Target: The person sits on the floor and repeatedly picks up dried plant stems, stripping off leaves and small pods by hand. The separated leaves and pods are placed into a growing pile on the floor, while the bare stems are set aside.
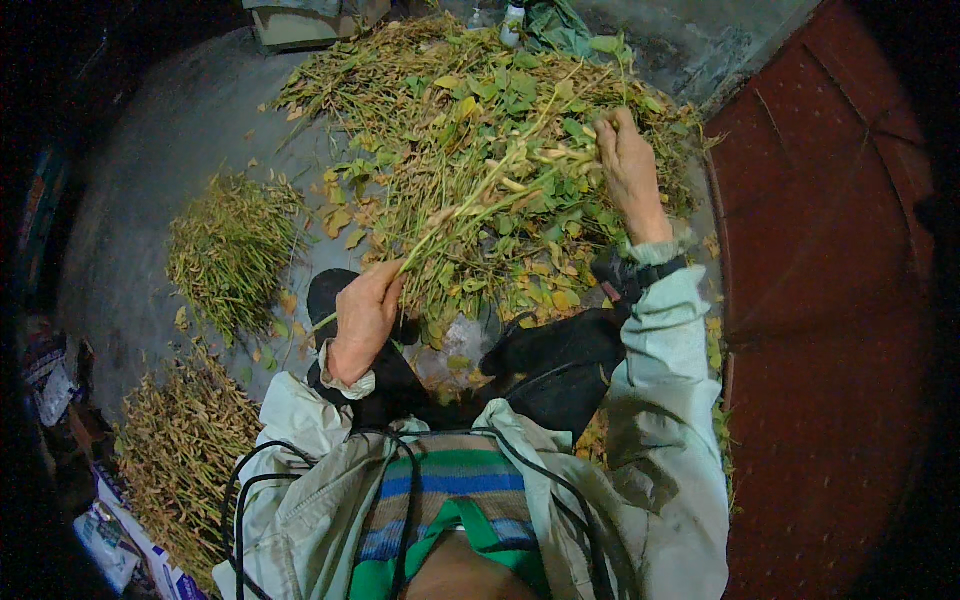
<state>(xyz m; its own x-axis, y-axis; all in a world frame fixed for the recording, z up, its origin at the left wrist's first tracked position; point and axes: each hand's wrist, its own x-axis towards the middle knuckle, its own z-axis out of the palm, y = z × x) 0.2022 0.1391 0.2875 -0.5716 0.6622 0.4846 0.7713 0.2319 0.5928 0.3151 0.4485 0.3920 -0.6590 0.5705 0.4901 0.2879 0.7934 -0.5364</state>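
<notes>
My left hand (367, 315) is closed around the lower stem of a bean plant, likely soybean (480, 191), just above my dark shoe. The plant slants up and to the right, with pale pods along its stalks. At its upper end my right hand (628, 169) has its fingers pinched together on a leafy sprig (621, 64) that rises above the knuckles. What exactly lies under those fingers is partly hidden. Beneath both hands spreads a large heap of cut plants (442, 112), with green and yellow leaves and dry pods.
A smaller bundle of podded stalks (232, 251) lies on the grey floor (165, 127) to the left. Nearer me is a browner pile (187, 457), beside a printed plastic sack (142, 536). A dark red panel (810, 322) borders the right side. A white bottle (513, 26) stands behind the heap.
</notes>
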